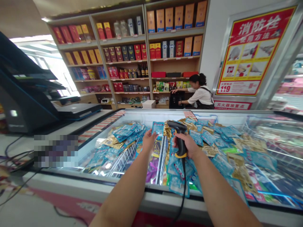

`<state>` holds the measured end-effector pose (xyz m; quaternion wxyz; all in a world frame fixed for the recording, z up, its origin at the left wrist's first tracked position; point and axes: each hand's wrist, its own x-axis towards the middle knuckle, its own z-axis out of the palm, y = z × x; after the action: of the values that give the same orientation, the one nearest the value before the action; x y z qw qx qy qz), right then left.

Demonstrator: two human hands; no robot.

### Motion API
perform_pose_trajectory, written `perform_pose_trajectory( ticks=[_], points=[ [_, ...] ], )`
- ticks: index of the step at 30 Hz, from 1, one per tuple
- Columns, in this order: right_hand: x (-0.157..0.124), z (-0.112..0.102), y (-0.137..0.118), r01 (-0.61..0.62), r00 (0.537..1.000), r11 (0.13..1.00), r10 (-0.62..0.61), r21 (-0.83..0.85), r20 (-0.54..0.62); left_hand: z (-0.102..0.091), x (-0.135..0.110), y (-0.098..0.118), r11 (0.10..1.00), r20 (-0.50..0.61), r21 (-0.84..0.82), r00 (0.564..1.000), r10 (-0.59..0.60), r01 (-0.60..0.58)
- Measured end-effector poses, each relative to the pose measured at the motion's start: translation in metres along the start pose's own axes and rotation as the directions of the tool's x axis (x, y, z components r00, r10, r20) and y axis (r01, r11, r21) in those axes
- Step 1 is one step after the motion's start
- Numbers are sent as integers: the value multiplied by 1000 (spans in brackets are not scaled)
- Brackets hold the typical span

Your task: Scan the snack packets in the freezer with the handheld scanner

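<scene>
My right hand is wrapped round the handle of a black barcode scanner with a yellow band, its cable hanging down towards me. My left hand reaches over the chest freezer and holds a blue packet by its lower edge, in front of the scanner's head. Beneath both hands lie many blue and gold frozen-food packets in wire-divided bins under the glass lid.
A black checkout terminal stands on the counter at the left, with cables trailing down. Behind the freezer, shelves hold boxed goods, and another person crouches by them. A red fire-hydrant poster hangs at the right.
</scene>
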<state>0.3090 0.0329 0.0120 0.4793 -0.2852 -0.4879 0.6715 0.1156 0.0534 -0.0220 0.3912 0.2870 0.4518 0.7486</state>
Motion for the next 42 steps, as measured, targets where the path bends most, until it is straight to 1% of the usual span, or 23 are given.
perform_pose_trajectory(
  ticks=[5, 8, 10, 12, 16, 18, 20, 23, 25, 27, 31, 33, 35, 38, 40, 42],
  points=[
    [-3, 8, 1, 36, 999, 997, -35, -73, 14, 1, 5, -4, 996, 64, 63, 997, 53, -57],
    [-4, 11, 6, 72, 997, 990, -69, -119, 29, 3, 6, -8, 993, 54, 70, 995, 88, -92],
    [-3, 12, 9, 83, 996, 991, -85, -109, -13, 5, 6, -8, 992, 34, 80, 995, 95, -97],
    [-2, 12, 11, 88, 995, 993, -92, -84, -45, 5, 5, -7, 991, 2, 105, 997, 78, -78],
    [-2, 16, 6, 69, 992, 995, -77, -76, -105, 5, 3, -2, 988, -35, 154, 999, 39, -33],
    [-4, 18, 2, 67, 987, 994, -79, -91, -140, 5, 2, 0, 990, -49, 134, 998, 49, -42],
    [-7, 20, 0, 88, 984, 991, -102, -101, -147, 6, 1, 0, 993, -56, 90, 995, 77, -72],
    [-12, 21, 4, 100, 990, 989, -110, -110, -92, 6, 2, -2, 992, -35, 36, 992, 119, -118],
    [-15, 21, 9, 72, 996, 990, -77, -125, -37, 5, 3, -4, 992, -24, 7, 992, 125, -125],
    [-17, 21, 15, 42, 999, 992, -41, -120, 6, 5, 4, -6, 993, -36, -27, 993, 114, -115],
    [-19, 20, 19, 19, 998, 997, -15, -74, 58, 3, 5, -5, 989, -81, -118, 994, 74, -84],
    [-19, 20, 18, 11, 996, 997, -4, -74, 85, 2, 4, -2, 983, -58, -172, 997, 51, -60],
    [-18, 20, 17, 22, 995, 998, -15, -66, 101, 0, 3, 1, 977, -19, -214, 1000, 9, -13],
    [-15, 18, 17, 36, 994, 999, -34, -24, 107, -1, 3, 6, 962, 19, -269, 999, -48, 51],
    [-14, 18, 19, 23, 994, 1000, -23, -1, 108, -1, 2, 7, 955, 39, -293, 998, -40, 49],
    [-13, 18, 19, 15, 994, 1000, -15, 3, 107, 0, 2, 7, 959, 56, -281, 998, -14, 29]
  ],
)
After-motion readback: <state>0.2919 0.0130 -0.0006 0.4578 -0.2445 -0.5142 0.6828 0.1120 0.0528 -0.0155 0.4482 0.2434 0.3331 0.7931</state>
